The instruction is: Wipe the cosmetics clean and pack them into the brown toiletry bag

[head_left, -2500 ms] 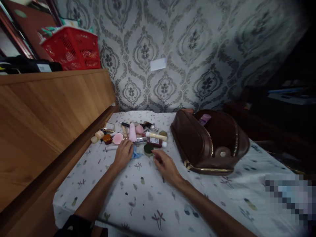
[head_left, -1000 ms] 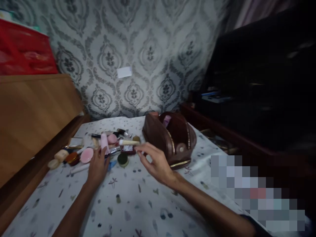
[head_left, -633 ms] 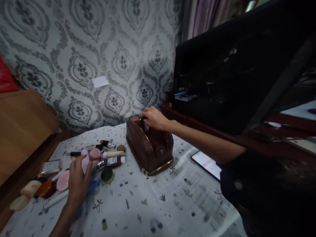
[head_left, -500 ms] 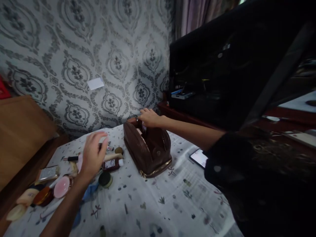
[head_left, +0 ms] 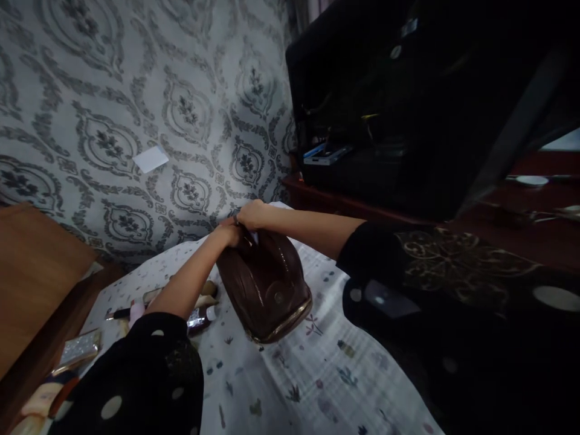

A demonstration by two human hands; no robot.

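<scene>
A brown leather cosmetics bag (head_left: 254, 299) stands on the patterned cloth with its top unzipped; a gold zipper runs along its near end. At the bag's far end, my left hand (head_left: 230, 234) has its fingers curled over the rim. My right hand (head_left: 252, 214) grips the same far edge, close beside the left. Both sets of fingertips are partly hidden. Something pale shows inside the opening. Left of the bag lie a dark bottle with a white cap (head_left: 198, 320), a round olive-brown item (head_left: 209, 289) and a glittery silver case (head_left: 80, 349), partly covered by my left arm.
A white cloth with small plant prints (head_left: 281, 386) covers the surface. Behind it is a patterned wall with a white paper (head_left: 151, 159). To the right stands a large black screen-like panel (head_left: 408, 151); a brown board or box (head_left: 40, 272) is at left.
My left hand has moved from above the cosmetics to the bag's far rim. My right hand stays at that end, shifted slightly left. The bag's opening has narrowed, and the view has turned.
</scene>
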